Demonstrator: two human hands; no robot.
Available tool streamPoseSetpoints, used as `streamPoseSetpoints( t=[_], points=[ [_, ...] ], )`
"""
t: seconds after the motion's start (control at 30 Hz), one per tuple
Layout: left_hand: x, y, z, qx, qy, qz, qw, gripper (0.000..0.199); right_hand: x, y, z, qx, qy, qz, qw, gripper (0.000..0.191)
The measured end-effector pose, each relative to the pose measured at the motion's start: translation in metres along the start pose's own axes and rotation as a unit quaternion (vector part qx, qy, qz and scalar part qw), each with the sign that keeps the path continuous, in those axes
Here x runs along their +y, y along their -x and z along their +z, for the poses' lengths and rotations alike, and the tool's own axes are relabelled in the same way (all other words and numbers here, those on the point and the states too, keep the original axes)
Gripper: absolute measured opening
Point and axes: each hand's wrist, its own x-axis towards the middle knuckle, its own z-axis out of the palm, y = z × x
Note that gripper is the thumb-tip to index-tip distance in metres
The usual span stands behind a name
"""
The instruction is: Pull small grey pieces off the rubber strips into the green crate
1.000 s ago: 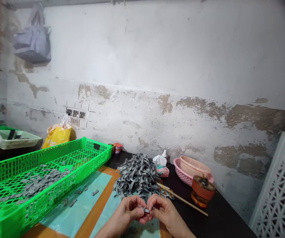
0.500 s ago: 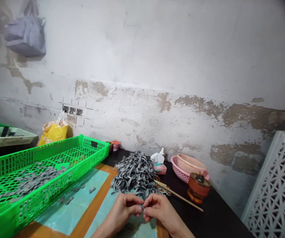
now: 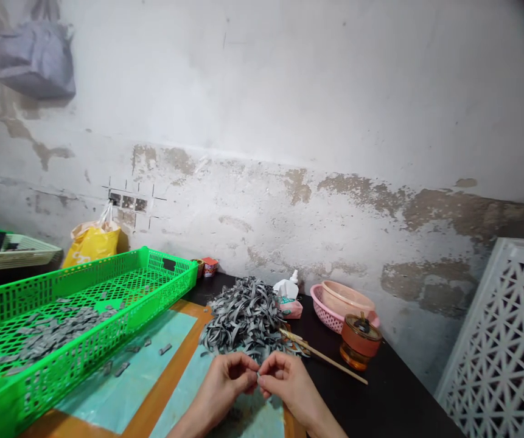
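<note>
My left hand (image 3: 225, 386) and my right hand (image 3: 286, 383) meet at the fingertips low in the middle of the view. Both pinch a small grey rubbery piece (image 3: 258, 377), mostly hidden by my fingers. Right behind my hands lies a heap of grey rubbery strips (image 3: 243, 319) on a dark table top. To the left, a bright green plastic mesh basket (image 3: 106, 274) holds many small grey pieces. A few similar pieces (image 3: 165, 349) lie loose on a teal mat (image 3: 125, 389) under my hands.
A long wooden stick (image 3: 325, 356) lies beside the heap. Beyond it stand a tissue pack (image 3: 288, 298), a pink basket (image 3: 323, 313) holding a bowl, and an amber jar (image 3: 359, 344). A white lattice crate (image 3: 499, 347) leans at the right; a white basket (image 3: 10, 250) and yellow bag (image 3: 92, 246) sit behind.
The whole scene has drifted left and slightly up in view as my head moved. My hands stay together, and the grey piece is now more covered by my fingers.
</note>
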Motion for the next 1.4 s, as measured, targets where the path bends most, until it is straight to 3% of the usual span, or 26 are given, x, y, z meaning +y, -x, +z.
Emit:
streamPoseSetpoints(
  t=[0.7, 0.97, 1.4],
  points=[
    [-0.001, 0.001, 0.001, 0.001, -0.045, 0.002, 0.999, 0.011, 0.007, -0.003, 0.0, 0.039, -0.001, -0.034, 0.999, 0.023],
    [0.005, 0.002, -0.006, 0.015, -0.145, 0.092, 0.985, 0.014, -0.003, 0.001, -0.002, -0.01, -0.105, -0.023, 0.994, 0.027],
    [0.009, 0.005, 0.0, 0.022, -0.098, 0.14, 0.985, 0.022, -0.011, 0.006, 0.003, -0.04, -0.187, 0.014, 0.981, 0.03]
  ],
)
